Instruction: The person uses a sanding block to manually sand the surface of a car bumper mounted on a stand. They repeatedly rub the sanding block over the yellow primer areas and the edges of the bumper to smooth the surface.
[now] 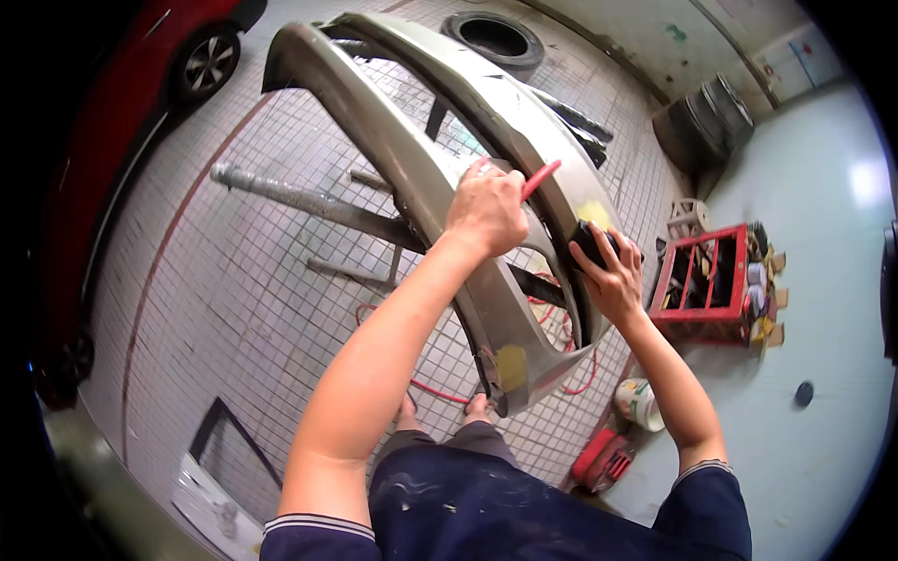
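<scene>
A silver-beige car bumper (402, 154) lies across a stand with padded arms (313, 203) in front of me. My left hand (486, 208) rests over the bumper's middle, its fingers closed on a slim red stick-like tool (542, 178) that points up and right; its exact kind is not clear. Over on the right part of the bumper, my right hand (613, 278) grips a black block (587, 245), which looks like a sanding block. It lies against the surface just below a yellow filler patch (594, 213). Another yellow patch (511, 367) shows on the bumper's near end.
A red hose (435, 391) runs over the tiled floor under the bumper. At right stand a red tool cart (702, 323), a white bucket (638, 404) and a red case (601, 460). Tyres (493, 39) lie behind; a red car (122, 122) is at left.
</scene>
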`<act>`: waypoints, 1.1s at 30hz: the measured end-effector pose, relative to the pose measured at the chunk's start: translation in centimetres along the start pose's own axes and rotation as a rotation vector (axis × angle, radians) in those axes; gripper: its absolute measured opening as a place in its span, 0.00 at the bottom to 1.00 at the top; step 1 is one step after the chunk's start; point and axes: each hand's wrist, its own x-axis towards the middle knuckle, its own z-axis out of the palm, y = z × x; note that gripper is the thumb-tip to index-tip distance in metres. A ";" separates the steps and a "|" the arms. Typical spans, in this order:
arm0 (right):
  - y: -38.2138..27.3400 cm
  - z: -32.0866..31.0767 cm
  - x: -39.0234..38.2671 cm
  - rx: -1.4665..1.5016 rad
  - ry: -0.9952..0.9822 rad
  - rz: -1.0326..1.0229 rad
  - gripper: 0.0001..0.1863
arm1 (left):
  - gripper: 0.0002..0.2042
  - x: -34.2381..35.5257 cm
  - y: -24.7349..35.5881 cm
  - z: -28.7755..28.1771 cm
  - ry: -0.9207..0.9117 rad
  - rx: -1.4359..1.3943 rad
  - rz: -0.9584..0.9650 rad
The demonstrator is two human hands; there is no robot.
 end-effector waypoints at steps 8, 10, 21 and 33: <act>-0.9 -0.3 4.4 0.077 -0.006 -0.004 0.26 | 0.11 -0.4 -1.2 0.3 0.072 0.066 -0.049; 0.6 -0.1 0.1 0.090 -0.056 -0.038 0.26 | 0.10 -0.6 -0.9 -0.9 0.057 0.049 -0.074; -0.3 -0.2 2.2 0.052 0.006 -0.065 0.29 | 0.11 -0.8 -1.7 0.1 0.117 0.025 -0.044; -1.5 1.1 -0.6 -0.021 0.090 0.124 0.31 | 0.12 -1.3 -1.3 -0.3 0.031 0.043 -0.053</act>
